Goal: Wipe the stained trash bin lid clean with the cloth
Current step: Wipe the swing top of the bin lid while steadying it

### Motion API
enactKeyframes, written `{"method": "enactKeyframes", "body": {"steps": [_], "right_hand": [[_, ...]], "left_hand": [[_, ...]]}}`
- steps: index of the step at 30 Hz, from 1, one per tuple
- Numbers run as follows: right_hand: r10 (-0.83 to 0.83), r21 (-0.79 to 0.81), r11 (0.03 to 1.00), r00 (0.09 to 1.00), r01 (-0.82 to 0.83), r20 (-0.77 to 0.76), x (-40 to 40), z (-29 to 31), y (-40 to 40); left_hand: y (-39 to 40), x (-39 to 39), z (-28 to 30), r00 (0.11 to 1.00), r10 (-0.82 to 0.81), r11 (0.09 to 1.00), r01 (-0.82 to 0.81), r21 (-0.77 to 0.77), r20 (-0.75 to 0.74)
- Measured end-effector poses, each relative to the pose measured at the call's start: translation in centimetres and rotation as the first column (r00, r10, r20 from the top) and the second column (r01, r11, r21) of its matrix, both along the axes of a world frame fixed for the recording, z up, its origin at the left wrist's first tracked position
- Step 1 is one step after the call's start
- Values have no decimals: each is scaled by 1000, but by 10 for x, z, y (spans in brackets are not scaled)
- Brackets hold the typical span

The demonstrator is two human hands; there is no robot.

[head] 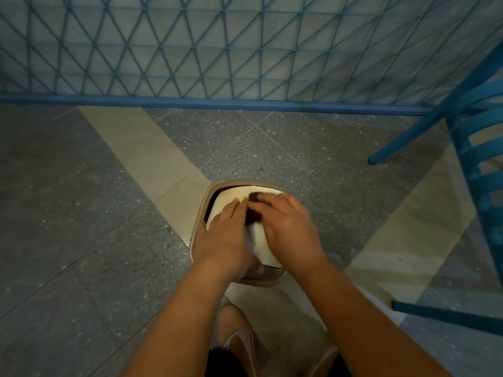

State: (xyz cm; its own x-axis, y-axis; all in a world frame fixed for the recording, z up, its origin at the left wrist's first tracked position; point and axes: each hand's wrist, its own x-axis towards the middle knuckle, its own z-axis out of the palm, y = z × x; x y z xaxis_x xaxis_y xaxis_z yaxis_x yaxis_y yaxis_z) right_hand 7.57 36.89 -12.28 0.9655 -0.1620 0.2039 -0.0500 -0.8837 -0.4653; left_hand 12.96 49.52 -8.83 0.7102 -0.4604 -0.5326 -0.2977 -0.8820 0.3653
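A small beige trash bin stands on the floor below me, and its white swing lid is partly covered by both hands. My left hand lies on the lid's left half with its fingers straight, holding it steady. My right hand is on the right half, blurred by motion. Its bent fingers grip a dark brown piece, apparently the cloth, which shows as a strip between the two hands. Any stain on the lid is hidden under the hands.
A blue metal mesh fence runs across the back, its bottom rail near the floor. A blue chair stands at the right, close to the bin. My foot in a pale sandal is just behind the bin on the speckled floor.
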Motion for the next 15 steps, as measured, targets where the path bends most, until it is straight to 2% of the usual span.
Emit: {"method": "enactKeyframes", "body": {"steps": [5, 10, 12, 15], "right_hand": [[-155, 24, 988, 988, 155, -18, 14, -3, -14], [114, 4, 993, 989, -115, 92, -56, -13, 13], [143, 18, 989, 982, -147, 125, -73, -15, 10], [133, 7, 991, 985, -135, 111, -57, -17, -8]], "left_hand": [[2, 1, 3, 999, 2, 1000, -3, -26, -40], [6, 4, 0, 1000, -11, 1000, 10, -24, -23], [7, 3, 0, 1000, -21, 999, 21, -25, -19], [8, 2, 1, 999, -41, 999, 41, -30, -5]]}}
